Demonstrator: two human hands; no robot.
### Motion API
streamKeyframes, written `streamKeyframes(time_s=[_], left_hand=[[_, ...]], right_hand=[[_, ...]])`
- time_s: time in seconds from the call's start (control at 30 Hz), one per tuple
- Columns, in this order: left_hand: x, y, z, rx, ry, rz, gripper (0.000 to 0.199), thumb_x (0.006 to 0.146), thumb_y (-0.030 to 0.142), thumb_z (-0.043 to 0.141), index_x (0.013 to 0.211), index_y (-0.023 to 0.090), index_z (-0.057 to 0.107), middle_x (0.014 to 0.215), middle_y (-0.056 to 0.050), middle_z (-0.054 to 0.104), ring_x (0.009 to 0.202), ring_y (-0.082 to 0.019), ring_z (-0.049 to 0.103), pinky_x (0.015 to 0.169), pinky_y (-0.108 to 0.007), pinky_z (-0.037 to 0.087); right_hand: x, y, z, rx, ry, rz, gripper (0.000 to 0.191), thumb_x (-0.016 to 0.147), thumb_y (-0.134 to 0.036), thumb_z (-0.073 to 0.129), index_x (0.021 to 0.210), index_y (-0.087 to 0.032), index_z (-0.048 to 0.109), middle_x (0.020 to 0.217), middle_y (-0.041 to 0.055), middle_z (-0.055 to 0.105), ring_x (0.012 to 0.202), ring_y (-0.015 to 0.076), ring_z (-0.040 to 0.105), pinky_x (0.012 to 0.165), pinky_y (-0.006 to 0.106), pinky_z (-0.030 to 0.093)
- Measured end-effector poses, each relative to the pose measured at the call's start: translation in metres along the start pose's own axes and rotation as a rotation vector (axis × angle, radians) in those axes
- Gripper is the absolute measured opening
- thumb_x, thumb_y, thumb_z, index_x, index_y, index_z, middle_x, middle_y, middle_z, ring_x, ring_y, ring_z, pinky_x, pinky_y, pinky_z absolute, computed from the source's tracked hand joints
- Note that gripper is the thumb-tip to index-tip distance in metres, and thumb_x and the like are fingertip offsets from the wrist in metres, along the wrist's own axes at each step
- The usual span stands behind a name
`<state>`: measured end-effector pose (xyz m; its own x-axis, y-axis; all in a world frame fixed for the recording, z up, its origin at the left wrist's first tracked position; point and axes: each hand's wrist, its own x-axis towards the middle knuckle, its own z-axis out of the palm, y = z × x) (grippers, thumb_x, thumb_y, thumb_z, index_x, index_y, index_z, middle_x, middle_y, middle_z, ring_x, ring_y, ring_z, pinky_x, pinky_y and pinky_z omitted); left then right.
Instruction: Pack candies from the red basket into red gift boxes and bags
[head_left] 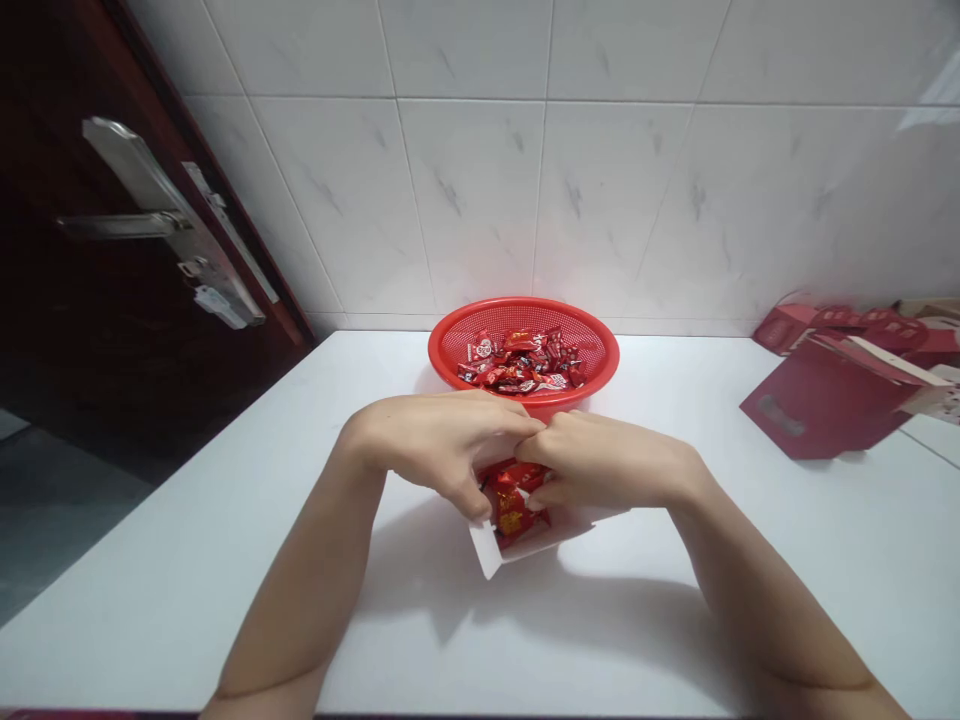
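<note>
Beyond the box (536,545), a white table (247,500) meets a pale tiled wall (480,180).

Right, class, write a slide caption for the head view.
Left hand and right hand at an open box of packets, near a red basket.

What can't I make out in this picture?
All in the head view:
- The far side of the open box: hidden behind the left hand and right hand.
- How many wrapped candies it holds: both hands cover part.
- The lower candies in the red plastic basket: buried under the top ones.
- The red cartons: cut off by the right edge.
- Any writing on the key tag: too small.
</note>
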<state>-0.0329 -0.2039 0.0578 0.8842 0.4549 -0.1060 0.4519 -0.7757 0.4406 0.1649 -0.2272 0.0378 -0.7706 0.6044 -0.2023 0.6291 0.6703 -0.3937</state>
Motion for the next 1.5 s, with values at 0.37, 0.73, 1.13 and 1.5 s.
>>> streamKeyframes(time_s=[0.37,0.73,1.13,1.5], left_hand=[[0.001,0.001,-0.005,-0.034,-0.092,-0.037,0.044,0.068,0.022,0.075,0.11,0.021,0.066,0.11,-0.002,0.069,0.099,-0.024,0.063,0.081,-0.029,0.046],[0.001,-0.001,-0.004,0.001,-0.09,-0.072,0.043,0.069,0.027,0.075,0.111,0.022,0.066,0.104,-0.003,0.069,0.093,-0.024,0.064,0.074,-0.028,0.045],[0.002,-0.009,-0.003,-0.007,-0.085,-0.1,0.055,0.072,0.034,0.075,0.125,0.026,0.062,0.114,-0.003,0.069,0.104,-0.026,0.063,0.083,-0.029,0.046],[0.004,-0.026,-0.006,-0.006,-0.096,-0.203,0.07,0.073,0.042,0.074,0.14,0.03,0.057,0.132,-0.004,0.067,0.117,-0.028,0.06,0.091,-0.031,0.046]], right_hand=[[-0.002,0.01,0.003,0.071,0.065,-0.033,0.019,0.075,-0.002,0.053,0.065,-0.018,0.055,0.062,-0.0021,0.054,0.05,0.0085,0.04,0.044,0.023,0.026],[-0.002,0.005,0.008,0.039,0.025,-0.158,0.027,0.078,0.005,0.052,0.072,-0.018,0.064,0.07,-0.0026,0.06,0.052,0.0079,0.041,0.045,0.023,0.026],[-0.018,0.009,-0.007,0.085,0.09,-0.181,0.03,0.088,-0.013,0.065,0.116,-0.023,0.069,0.093,0.0023,0.071,0.074,0.0154,0.061,0.057,0.023,0.044],[-0.048,0.03,0.029,0.092,0.58,-0.169,0.013,0.094,-0.03,0.066,0.103,-0.02,0.068,0.117,0.0101,0.07,0.105,0.0221,0.067,0.086,0.035,0.054]])
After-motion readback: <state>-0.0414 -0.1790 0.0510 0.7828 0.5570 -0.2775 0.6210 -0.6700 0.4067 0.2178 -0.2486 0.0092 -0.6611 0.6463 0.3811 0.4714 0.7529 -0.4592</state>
